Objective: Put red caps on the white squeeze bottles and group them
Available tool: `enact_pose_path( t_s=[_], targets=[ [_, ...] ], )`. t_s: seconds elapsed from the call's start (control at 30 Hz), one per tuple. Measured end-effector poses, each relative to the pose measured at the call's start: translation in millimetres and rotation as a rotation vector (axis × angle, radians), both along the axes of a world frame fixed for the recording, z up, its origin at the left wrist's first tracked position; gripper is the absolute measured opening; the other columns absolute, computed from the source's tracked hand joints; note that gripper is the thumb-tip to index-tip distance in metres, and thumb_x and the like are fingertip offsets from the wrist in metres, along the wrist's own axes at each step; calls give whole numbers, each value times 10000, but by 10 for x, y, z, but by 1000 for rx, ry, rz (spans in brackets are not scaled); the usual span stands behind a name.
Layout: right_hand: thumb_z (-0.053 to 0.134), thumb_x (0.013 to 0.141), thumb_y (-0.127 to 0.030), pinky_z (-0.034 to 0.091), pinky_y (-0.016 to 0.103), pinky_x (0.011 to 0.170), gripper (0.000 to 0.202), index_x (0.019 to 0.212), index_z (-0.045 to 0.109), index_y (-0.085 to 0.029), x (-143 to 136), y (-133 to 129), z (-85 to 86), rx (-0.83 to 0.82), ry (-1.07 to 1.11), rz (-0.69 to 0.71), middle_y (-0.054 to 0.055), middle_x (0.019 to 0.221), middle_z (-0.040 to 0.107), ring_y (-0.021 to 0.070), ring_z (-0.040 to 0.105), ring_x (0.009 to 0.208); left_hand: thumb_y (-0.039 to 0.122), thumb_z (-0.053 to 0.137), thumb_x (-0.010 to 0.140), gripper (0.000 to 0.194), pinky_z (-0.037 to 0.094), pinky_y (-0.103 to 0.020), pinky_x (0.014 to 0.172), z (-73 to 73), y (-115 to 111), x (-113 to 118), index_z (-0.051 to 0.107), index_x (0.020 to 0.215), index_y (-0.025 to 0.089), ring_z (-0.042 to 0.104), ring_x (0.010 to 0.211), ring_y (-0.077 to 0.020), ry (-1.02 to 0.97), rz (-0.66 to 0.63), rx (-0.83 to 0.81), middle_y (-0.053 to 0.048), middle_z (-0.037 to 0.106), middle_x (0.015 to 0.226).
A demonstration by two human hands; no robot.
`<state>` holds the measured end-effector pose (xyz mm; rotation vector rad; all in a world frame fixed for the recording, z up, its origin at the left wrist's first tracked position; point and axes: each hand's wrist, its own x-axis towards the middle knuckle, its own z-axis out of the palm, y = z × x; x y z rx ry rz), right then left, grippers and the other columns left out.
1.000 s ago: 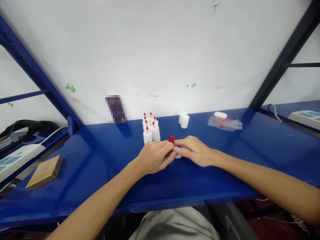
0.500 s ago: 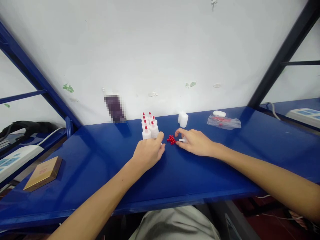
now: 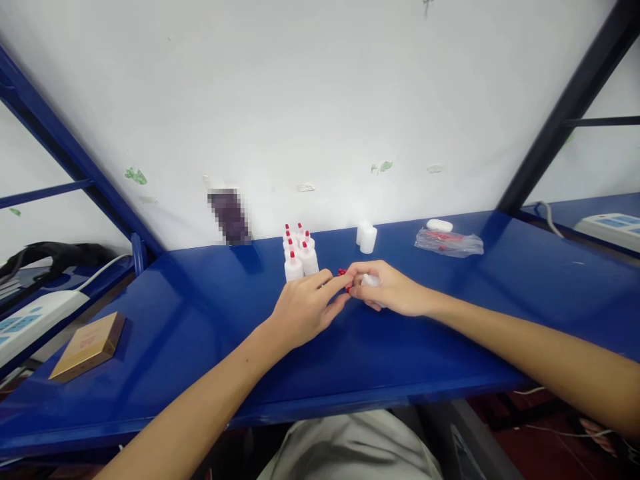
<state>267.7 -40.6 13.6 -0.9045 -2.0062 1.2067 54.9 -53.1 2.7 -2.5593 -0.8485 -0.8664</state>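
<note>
Head view shows our right hand (image 3: 397, 291) curled around a white bottle (image 3: 371, 281) mid-frame. Our left hand (image 3: 303, 305) sits beside it at red caps (image 3: 342, 272); we cannot tell whether it pinches one.

A scuffed white wall (image 3: 320, 100) stands behind a glossy blue table (image 3: 475, 280) between slanting metal posts (image 3: 556, 113), above reddish flooring (image 3: 563, 455).

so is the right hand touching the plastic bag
Apart: the head view shows a strip of blue tabletop between the right hand and the plastic bag.

Tabletop (image 3: 210, 300) smooth, glossy; bottles (image 3: 308, 260) matt plastic; bag (image 3: 467, 247) crinkled plastic.
</note>
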Motion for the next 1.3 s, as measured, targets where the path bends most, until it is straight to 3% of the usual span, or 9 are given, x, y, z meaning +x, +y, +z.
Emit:
enact_pose_path(
  t_s=[0.1,0.2,0.37,0.5,0.67,0.77,1.0,1.2,1.3],
  targets=[
    [616,857,-346,344,232,453,194,870,579,-156,-25,-4,-8,-239,189,129,-62,526,499,90,446,425,260,559,950,194,418,-215,559,-4,18,-5,645,1110,191,582,625,-100,-89,-98,144,0,645,776],
    [631,861,-436,342,238,446,294,821,582,-149,-30,28,-31,-311,261,171,-54,543,487,88,443,428,240,616,921,111,413,-215,561,13,17,8,663,998,175,562,606,-95,-173,-149,210,6,629,712],
    [592,865,-572,349,252,517,457,700,589,-146,4,44,-70,43,151,72,-1,650,536,102,459,536,215,652,898,63,410,-207,549,54,-8,18,655,942,170,553,587,-82,-302,-188,200,2,650,715],
    [626,799,-643,289,234,515,515,668,561,-149,-1,-24,-91,276,-83,63,-33,589,454,96,378,549,223,626,916,103,426,-207,566,36,-22,11,646,1007,181,573,623,-87,-245,-281,133,-5,656,761],
    [387,897,-708,290,245,539,608,698,552,-157,-34,-98,-89,496,-240,141,-20,595,467,104,386,526,219,551,956,137,455,-209,593,-14,-51,35,638,1055,181,580,676,-101,-210,-396,-89,-31,648,822],
    [311,956,-637,311,252,563,583,728,554,-159,-21,-106,-89,527,-232,158,-3,635,503,113,415,545,214,527,966,144,458,-213,597,-26,-60,48,637,1049,173,569,671,-105,-195,-406,-141,-37,643,816],
    [345,989,-449,308,260,573,424,680,469,-186,-6,-194,-43,522,-235,177,-7,625,472,115,398,549,248,516,970,166,451,-217,591,-14,-74,47,642,1051,175,550,639,-100,-160,-362,-194,-26,631,770],
    [367,971,-447,324,257,582,392,737,536,-182,-29,-219,-24,497,-248,172,-7,623,510,123,436,547,228,482,956,142,418,-204,542,11,-111,80,606,991,166,537,554,-83,-129,-369,-171,12,619,660],
    [388,965,-477,332,255,600,379,887,603,-174,-18,-158,-26,509,-294,93,0,665,569,136,488,572,229,464,921,123,399,-208,521,55,-76,34,570,894,172,521,499,-85,-160,-279,-84,30,600,602]
  ],
)
